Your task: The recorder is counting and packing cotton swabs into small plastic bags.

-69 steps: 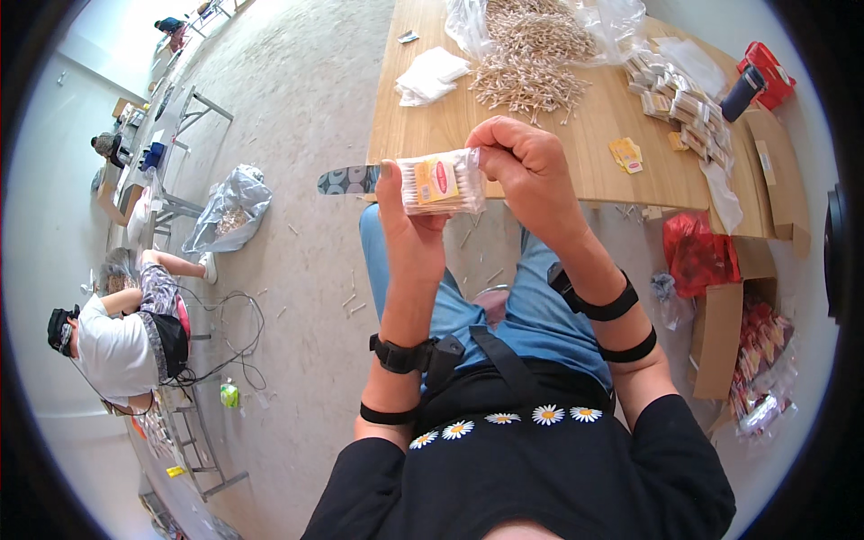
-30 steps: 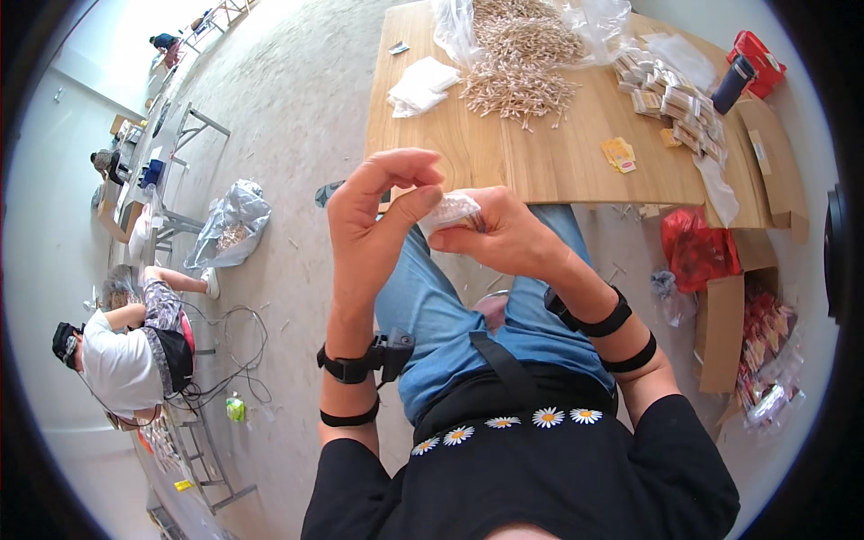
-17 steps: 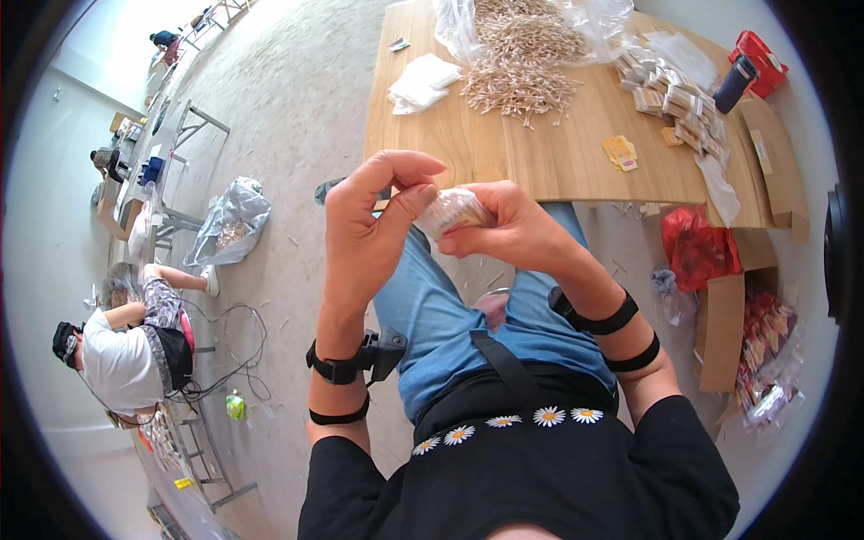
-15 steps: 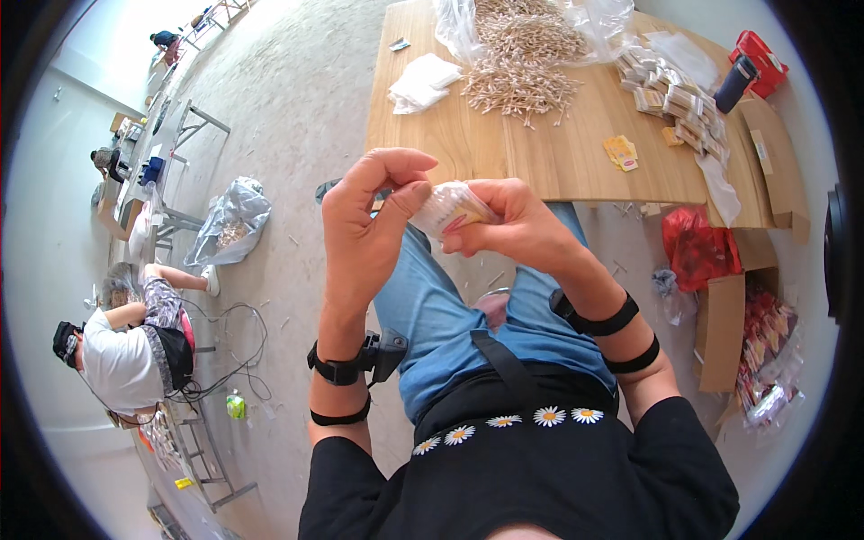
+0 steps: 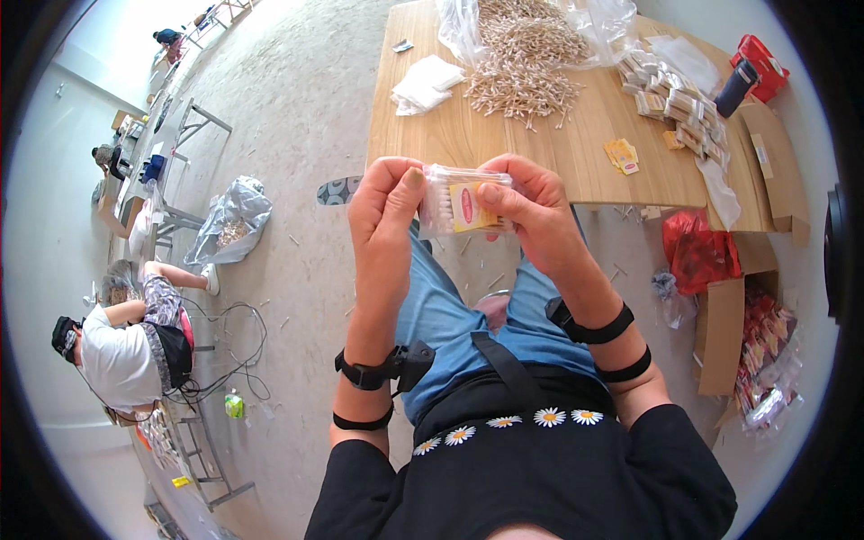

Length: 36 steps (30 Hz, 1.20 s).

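Between my two hands, above my lap at the table's near edge, is a small clear zip bag of cotton swabs (image 5: 438, 209) with a yellow card inside. My left hand (image 5: 387, 202) pinches the bag's left upper corner between thumb and fingers. At its right side my right hand (image 5: 531, 202) grips it, thumb flat on the front over the card and fingers behind. The zip strip runs along the top edge; I cannot tell whether it is sealed. White swab tips show through the plastic on the left.
On the wooden table (image 5: 504, 157) lie a heap of loose swabs (image 5: 526, 76), empty clear bags (image 5: 427, 84), yellow cards (image 5: 621, 155), filled packs (image 5: 675, 103) and a dark bottle (image 5: 737, 87). Cardboard boxes (image 5: 720, 337) and a red bag (image 5: 697, 252) stand right. A co-worker (image 5: 126, 351) sits left.
The bag has turned upright with its printed card toward me. My left hand has moved right and down and now pinches its corner; my right hand has shifted its hold across the front.
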### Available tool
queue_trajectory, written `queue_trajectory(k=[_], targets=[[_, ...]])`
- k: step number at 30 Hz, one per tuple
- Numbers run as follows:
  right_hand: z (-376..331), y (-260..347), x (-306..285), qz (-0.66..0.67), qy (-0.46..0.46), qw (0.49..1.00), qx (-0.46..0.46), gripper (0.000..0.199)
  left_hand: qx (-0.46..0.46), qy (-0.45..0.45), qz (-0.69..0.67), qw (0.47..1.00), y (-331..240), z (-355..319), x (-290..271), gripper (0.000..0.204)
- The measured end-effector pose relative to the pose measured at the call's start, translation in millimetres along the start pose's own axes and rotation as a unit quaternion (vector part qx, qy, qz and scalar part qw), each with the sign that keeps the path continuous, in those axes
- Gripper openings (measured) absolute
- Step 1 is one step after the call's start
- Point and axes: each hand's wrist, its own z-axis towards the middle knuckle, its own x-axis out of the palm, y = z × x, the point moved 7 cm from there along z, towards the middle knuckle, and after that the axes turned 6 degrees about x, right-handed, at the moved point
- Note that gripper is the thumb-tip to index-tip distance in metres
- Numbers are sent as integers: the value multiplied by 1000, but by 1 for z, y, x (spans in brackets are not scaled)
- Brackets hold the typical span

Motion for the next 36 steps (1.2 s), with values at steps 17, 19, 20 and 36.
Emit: queue_trajectory(k=[17,19,20,36], targets=[[-1,2,1,-18,-81,994,-77,42,-10,-67,-117,991,19,-9,8,22],[-3,6,2,-45,-87,991,-86,42,-15,-78,-95,992,18,-10,7,23],[-4,8,4,-68,-89,989,-100,41,20,-78,-17,997,12,-10,6,22],[-8,15,8,-178,-131,962,-159,35,90,-46,94,990,-6,1,6,24]])
